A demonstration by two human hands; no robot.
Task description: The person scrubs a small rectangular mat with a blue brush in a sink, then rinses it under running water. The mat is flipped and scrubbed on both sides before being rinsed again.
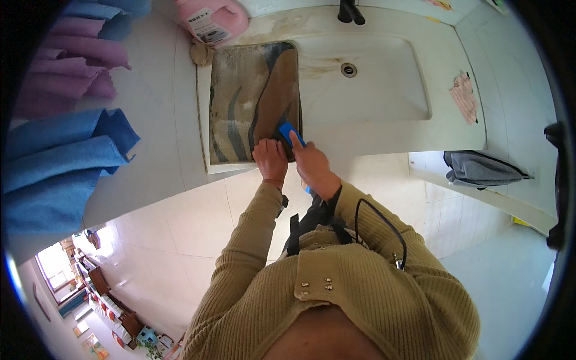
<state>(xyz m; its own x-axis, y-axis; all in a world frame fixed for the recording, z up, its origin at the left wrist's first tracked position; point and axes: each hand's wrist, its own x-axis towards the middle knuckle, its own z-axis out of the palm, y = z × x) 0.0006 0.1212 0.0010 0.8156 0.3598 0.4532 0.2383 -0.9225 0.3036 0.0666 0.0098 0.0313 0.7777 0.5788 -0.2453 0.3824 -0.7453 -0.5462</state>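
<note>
A patterned mat (238, 103) in brown, beige and dark tones lies flat on the left part of the white sink counter, its right edge beside the basin. My left hand (271, 161) rests on the mat's near edge, fingers bent over it; whether it pinches the edge I cannot tell. Just to the right, my right hand (311, 163) is closed around a blue brush or block (291, 134), with the index finger laid along it. The blue tool's far end touches the mat near its lower right corner. Its underside is hidden.
Beyond the mat stands a pink detergent jug (213, 20), with a beige lump (201, 53) beside it. The white basin (373, 90) has a drain (348, 69) and black faucet (351, 12). A pink cloth (464, 98) lies right. Blue towels (67, 157) and purple towels (72, 67) hang left.
</note>
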